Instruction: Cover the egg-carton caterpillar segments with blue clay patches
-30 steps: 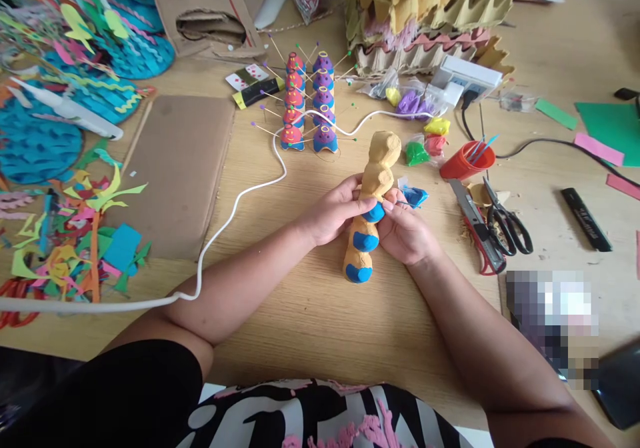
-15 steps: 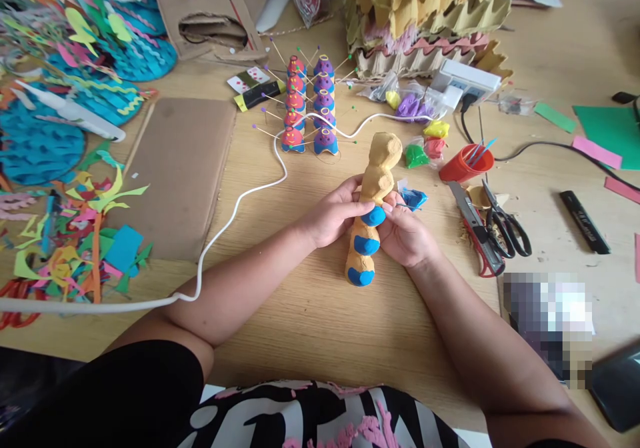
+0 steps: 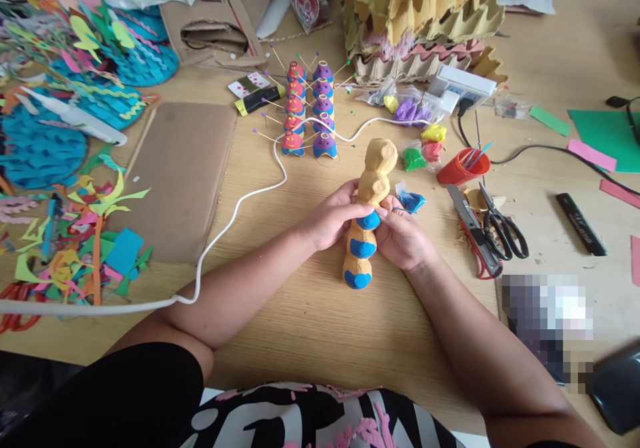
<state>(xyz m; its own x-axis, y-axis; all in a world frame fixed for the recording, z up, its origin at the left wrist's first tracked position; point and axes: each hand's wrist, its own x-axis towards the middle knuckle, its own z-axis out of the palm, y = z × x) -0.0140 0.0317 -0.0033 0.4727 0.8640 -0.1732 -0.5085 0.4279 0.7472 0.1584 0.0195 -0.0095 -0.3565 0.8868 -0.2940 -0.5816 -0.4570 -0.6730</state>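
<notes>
A yellow egg-carton strip [image 3: 379, 169] stands between my hands, its three nearer bumps bearing blue clay patches [image 3: 363, 248]. From the left side, my left hand [image 3: 336, 216] grips it, thumb over the third bump. My right hand [image 3: 403, 233] holds the other side, with thumb and forefinger at the topmost blue patch. Just beyond my right hand lies a bag of blue clay [image 3: 411, 201]. Farther back stand a red row of decorated carton pieces [image 3: 293, 143] and a purple row [image 3: 325, 144], with pins sticking out.
A white cable [image 3: 239, 201] crosses the table and my left forearm. Cardboard [image 3: 175, 181] and paper scraps [image 3: 65, 255] lie left. A red cup [image 3: 463, 168], cutter [image 3: 475, 235] and scissors [image 3: 505, 231] are right. Egg trays [image 3: 420, 21] are stacked behind.
The carton strip has shifted slightly left and tilted a little more upright in view. Both hands keep their hold on it.
</notes>
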